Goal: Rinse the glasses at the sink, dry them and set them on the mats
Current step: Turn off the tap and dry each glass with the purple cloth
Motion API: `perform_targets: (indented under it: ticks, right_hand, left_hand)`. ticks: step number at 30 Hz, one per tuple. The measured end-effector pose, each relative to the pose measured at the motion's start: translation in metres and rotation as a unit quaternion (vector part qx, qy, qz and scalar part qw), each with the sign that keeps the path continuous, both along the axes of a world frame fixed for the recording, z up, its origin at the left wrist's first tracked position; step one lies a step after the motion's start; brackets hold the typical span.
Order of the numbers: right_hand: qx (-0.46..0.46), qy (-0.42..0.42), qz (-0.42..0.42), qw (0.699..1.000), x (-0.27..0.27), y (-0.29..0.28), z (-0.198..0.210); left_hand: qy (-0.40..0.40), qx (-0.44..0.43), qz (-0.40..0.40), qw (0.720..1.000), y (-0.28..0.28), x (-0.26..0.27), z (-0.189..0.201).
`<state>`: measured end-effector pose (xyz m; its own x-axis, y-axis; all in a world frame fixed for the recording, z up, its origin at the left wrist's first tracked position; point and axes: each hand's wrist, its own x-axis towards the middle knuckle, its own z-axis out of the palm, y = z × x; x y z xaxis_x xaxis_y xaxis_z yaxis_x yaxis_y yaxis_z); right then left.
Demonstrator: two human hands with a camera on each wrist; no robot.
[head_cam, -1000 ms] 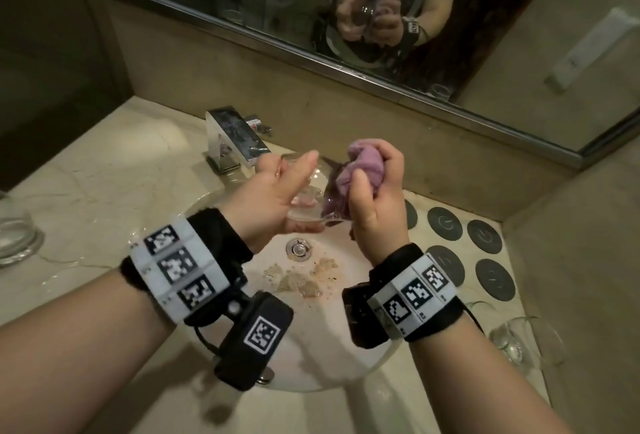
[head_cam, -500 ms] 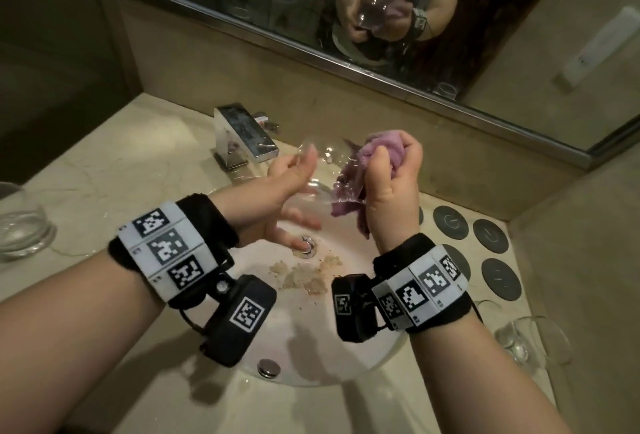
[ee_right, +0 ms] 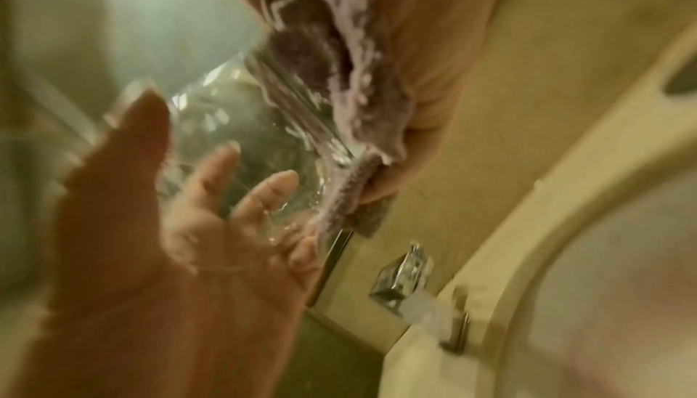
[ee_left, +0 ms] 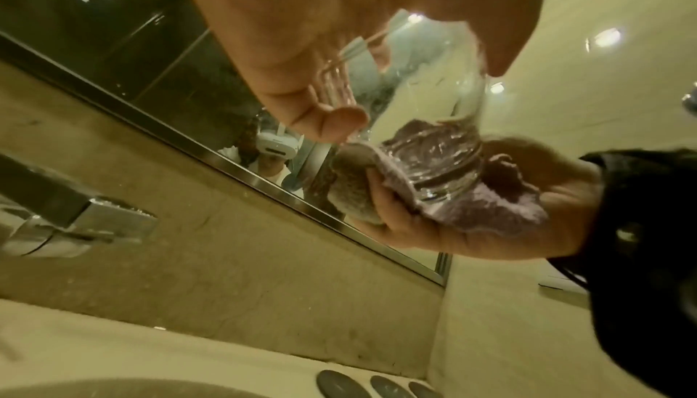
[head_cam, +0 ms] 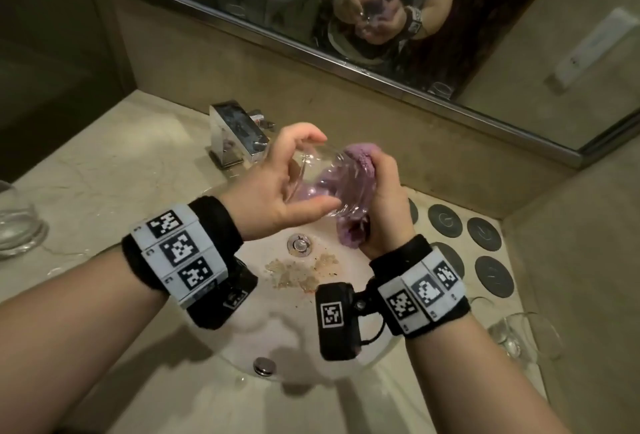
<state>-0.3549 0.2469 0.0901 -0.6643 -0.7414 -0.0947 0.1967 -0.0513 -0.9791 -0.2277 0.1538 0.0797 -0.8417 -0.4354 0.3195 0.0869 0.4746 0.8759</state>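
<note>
A clear glass [head_cam: 322, 180] lies on its side in the air above the sink [head_cam: 287, 322]. My left hand [head_cam: 313, 173] holds its base end, fingers curled over the top and thumb underneath. My right hand [head_cam: 381, 187] grips a purple cloth [head_cam: 360, 156] bunched against and into the glass's mouth. In the left wrist view the cloth [ee_left: 490, 210] shows through the glass [ee_left: 426, 100]. The right wrist view is blurred; the glass [ee_right: 241, 124] sits between my left fingers [ee_right: 264, 192] and the cloth [ee_right: 339, 76].
A chrome faucet [head_cam: 239, 135] stands behind the sink. Several dark round mats [head_cam: 485, 236] lie on the counter at the right. One glass [head_cam: 523, 333] lies by the front right edge; another [head_cam: 17, 222] stands far left. Brown crumbs lie near the drain [head_cam: 299, 244].
My left hand has shifted its hold from beneath the glass to fingers over the top and thumb below. The glass has turned, and the cloth sits deeper at its mouth.
</note>
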Motion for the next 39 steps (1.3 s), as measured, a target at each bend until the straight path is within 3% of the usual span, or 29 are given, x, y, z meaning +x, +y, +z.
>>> perform_targets:
  ticks: [2,4,6,9,11,13,17,20,22,24,27,29,31,33,35,37,39]
  right_hand:
    - [0.000,-0.060,0.012,0.998,0.003,0.002,-0.004]
    - [-0.014,-0.109,0.006,0.994,0.007,0.003,-0.008]
    - [0.000,-0.075,-0.027,0.997,0.016,0.003,-0.005]
    - [0.024,0.037,-0.062,0.997,0.023,0.004,-0.002]
    - [0.017,0.124,-0.038,0.991,0.029,0.007,-0.002]
    - [-0.007,0.262,-0.013,0.965,0.036,0.011,-0.005]
    - [-0.056,0.453,0.022,0.889,0.029,0.013,-0.008]
    - [-0.083,0.515,0.042,0.852,0.024,0.013,0.004]
    - [-0.099,0.515,0.050,0.850,0.021,0.011,0.008]
    - [-0.105,0.484,0.061,0.867,0.021,0.011,0.008]
    - [-0.094,0.324,0.071,0.939,0.022,0.009,0.008]
    - [-0.083,0.231,0.055,0.968,0.024,0.006,0.011]
    - [-0.063,0.278,0.016,0.958,0.026,0.004,0.015]
    - [-0.022,0.375,-0.008,0.927,0.025,0.002,0.017]
    - [-0.004,0.418,-0.009,0.909,0.024,0.000,0.017]
    - [-0.018,0.377,-0.016,0.926,0.023,-0.001,0.013]
    - [-0.056,0.280,-0.036,0.958,0.028,-0.001,0.012]
  left_hand:
    - [0.010,0.012,0.032,0.999,-0.003,-0.002,-0.002]
    - [0.033,0.154,0.064,0.985,-0.006,-0.004,-0.003]
    - [0.064,0.337,0.065,0.937,-0.006,-0.007,-0.002]
    - [0.067,0.480,0.055,0.873,-0.003,-0.012,0.002]
    - [0.057,0.519,0.029,0.852,0.000,-0.015,0.005]
    - [0.046,0.528,-0.003,0.848,0.000,-0.016,0.004]
    - [0.027,0.516,-0.023,0.856,-0.001,-0.010,0.001]
    - [-0.004,0.491,-0.020,0.871,-0.001,-0.008,-0.007]
    - [0.003,0.484,-0.016,0.875,-0.001,-0.006,-0.008]
    - [0.009,0.482,-0.002,0.876,-0.003,-0.004,-0.008]
    - [0.016,0.487,0.012,0.873,-0.004,-0.003,-0.005]
    - [0.010,0.497,0.028,0.867,-0.003,-0.002,-0.001]
    - [0.009,0.506,0.036,0.862,-0.001,-0.002,0.001]
    - [0.019,0.509,0.017,0.860,-0.001,-0.002,0.002]
    - [0.041,0.512,0.000,0.858,-0.001,-0.003,0.005]
    - [0.044,0.511,0.025,0.858,-0.003,-0.003,0.006]
    - [0.049,0.509,0.040,0.858,-0.007,-0.005,0.002]
